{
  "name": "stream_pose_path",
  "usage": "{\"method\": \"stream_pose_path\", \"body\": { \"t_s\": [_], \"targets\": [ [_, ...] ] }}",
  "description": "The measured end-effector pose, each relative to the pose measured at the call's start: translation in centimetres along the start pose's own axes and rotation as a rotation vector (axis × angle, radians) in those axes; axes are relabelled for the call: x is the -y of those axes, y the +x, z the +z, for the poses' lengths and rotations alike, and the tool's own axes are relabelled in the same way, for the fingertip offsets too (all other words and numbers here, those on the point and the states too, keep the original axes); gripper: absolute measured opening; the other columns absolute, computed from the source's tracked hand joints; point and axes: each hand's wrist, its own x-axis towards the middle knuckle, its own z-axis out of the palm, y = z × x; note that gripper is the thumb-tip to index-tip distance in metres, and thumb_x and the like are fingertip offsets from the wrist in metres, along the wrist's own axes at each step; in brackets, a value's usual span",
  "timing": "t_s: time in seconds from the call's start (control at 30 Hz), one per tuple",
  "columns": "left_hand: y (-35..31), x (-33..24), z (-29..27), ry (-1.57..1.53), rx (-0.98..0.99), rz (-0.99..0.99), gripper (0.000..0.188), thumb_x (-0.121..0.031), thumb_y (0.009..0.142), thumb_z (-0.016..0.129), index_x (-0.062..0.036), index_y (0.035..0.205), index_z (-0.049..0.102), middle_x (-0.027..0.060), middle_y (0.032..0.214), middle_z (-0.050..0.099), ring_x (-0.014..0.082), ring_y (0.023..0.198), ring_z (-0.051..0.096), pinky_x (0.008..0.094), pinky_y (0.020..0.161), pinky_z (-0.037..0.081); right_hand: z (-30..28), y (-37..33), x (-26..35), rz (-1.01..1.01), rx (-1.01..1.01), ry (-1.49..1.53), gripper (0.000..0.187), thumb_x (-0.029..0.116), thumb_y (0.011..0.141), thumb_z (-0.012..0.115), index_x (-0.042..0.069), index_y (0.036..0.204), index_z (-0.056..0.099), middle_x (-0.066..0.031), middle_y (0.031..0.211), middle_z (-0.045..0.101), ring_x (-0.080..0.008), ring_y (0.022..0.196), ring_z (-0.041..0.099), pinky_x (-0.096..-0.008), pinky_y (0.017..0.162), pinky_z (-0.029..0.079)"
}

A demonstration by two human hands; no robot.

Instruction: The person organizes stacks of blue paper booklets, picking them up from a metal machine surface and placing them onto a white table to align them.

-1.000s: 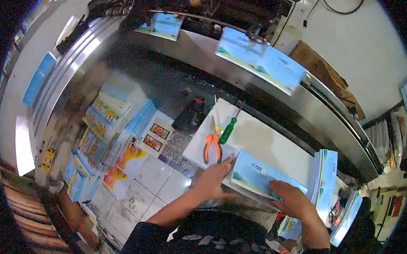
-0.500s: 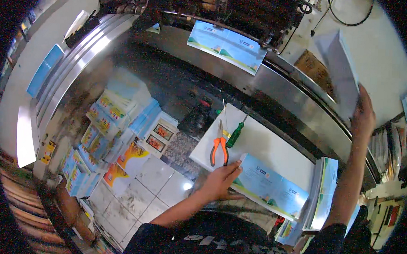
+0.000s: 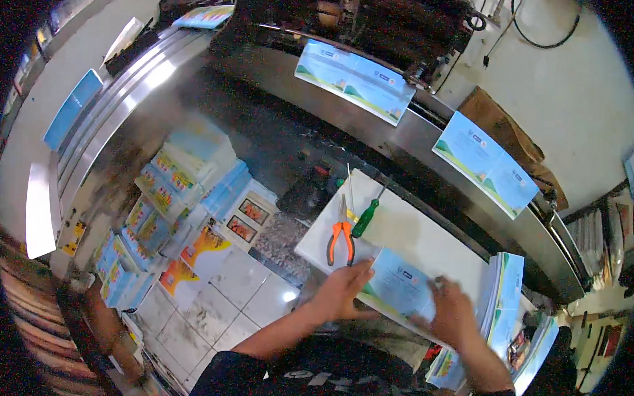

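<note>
A blue printed sheet (image 3: 401,279) with a green hill pattern, which seems to top a stack, lies at the near edge of a white board. My left hand (image 3: 343,291) grips its left end, thumb on top and the other fingers lower at the edge. Over the sheet's right part is my right hand (image 3: 454,316), its fingers smeared by motion. Orange-handled pliers (image 3: 341,234) and a green-handled screwdriver (image 3: 367,215) rest on the white board (image 3: 428,226), just beyond the sheet.
Similar blue sheets lie on the metal ledge, one at the middle (image 3: 354,80) and another sheet (image 3: 487,164) farther right. Upright printed stacks (image 3: 505,295) stand right of the board. At left are piles of printed sheets (image 3: 171,172) above a tiled floor (image 3: 237,282).
My right hand has come down from the upper right to the sheet by my left hand. The sheet it held up there is gone from it; a blue sheet now lies on the right ledge.
</note>
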Motion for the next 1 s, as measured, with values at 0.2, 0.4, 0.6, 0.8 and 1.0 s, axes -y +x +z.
{"method": "stream_pose_path", "body": {
  "t_s": [0.2, 0.4, 0.6, 0.8, 1.0],
  "targets": [
    [0.7, 0.3, 0.1, -0.070, 0.061, -0.021, 0.100, -0.040, 0.059, 0.086, 0.0012, 0.134, 0.034, 0.0308, 0.138, 0.041, 0.0465, 0.111, 0.054, 0.0510, 0.090, 0.048, 3.0, -2.7, -0.9, -0.162, 0.120, -0.037, 0.086, 0.043, 0.071, 0.077, 0.000, 0.135, 0.041, -0.0224, 0.141, 0.039, -0.0401, 0.124, 0.043, -0.0458, 0.102, 0.042],
    [0.9, 0.1, -0.4, -0.043, 0.089, -0.050, 0.102, -0.037, 0.055, 0.087, -0.0010, 0.134, 0.035, 0.0263, 0.142, 0.039, 0.0456, 0.109, 0.054, 0.0490, 0.092, 0.046, 1.9, -2.5, -1.8, -0.171, 0.210, 0.072, 0.075, 0.027, 0.075, 0.073, -0.001, 0.136, 0.039, -0.0218, 0.147, 0.033, -0.0388, 0.134, 0.034, -0.0443, 0.107, 0.038],
    [-0.1, 0.9, 0.5, -0.065, 0.009, -0.025, 0.096, -0.037, 0.055, 0.087, -0.0003, 0.131, 0.041, 0.0243, 0.144, 0.038, 0.0427, 0.109, 0.055, 0.0472, 0.092, 0.047, -1.5, -2.3, -1.3, 0.060, 0.320, 0.329, 0.052, 0.017, 0.080, 0.065, 0.006, 0.128, 0.049, -0.0265, 0.122, 0.057, -0.0385, 0.111, 0.057, -0.0452, 0.093, 0.048],
    [-0.8, 1.6, 1.5, -0.063, -0.033, 0.040, 0.093, -0.039, 0.059, 0.085, -0.0012, 0.131, 0.041, 0.0229, 0.145, 0.038, 0.0405, 0.116, 0.052, 0.0471, 0.093, 0.046, -7.0, 0.6, -8.6, 0.162, -0.067, 0.084, 0.028, 0.011, 0.084, 0.058, 0.004, 0.110, 0.061, -0.0242, 0.092, 0.066, -0.0411, 0.087, 0.064, -0.0472, 0.074, 0.051],
    [-1.4, 2.3, 1.9, 0.032, 0.043, -0.002, 0.094, -0.043, 0.062, 0.083, -0.0019, 0.135, 0.038, 0.0231, 0.145, 0.038, 0.0404, 0.118, 0.051, 0.0467, 0.094, 0.045, -14.8, 8.0, -16.0, 0.091, -1.073, -0.056, 0.051, -0.006, 0.083, 0.046, 0.011, 0.131, 0.055, -0.0182, 0.127, 0.058, -0.0318, 0.115, 0.058, -0.0393, 0.089, 0.050]
  ]
}}
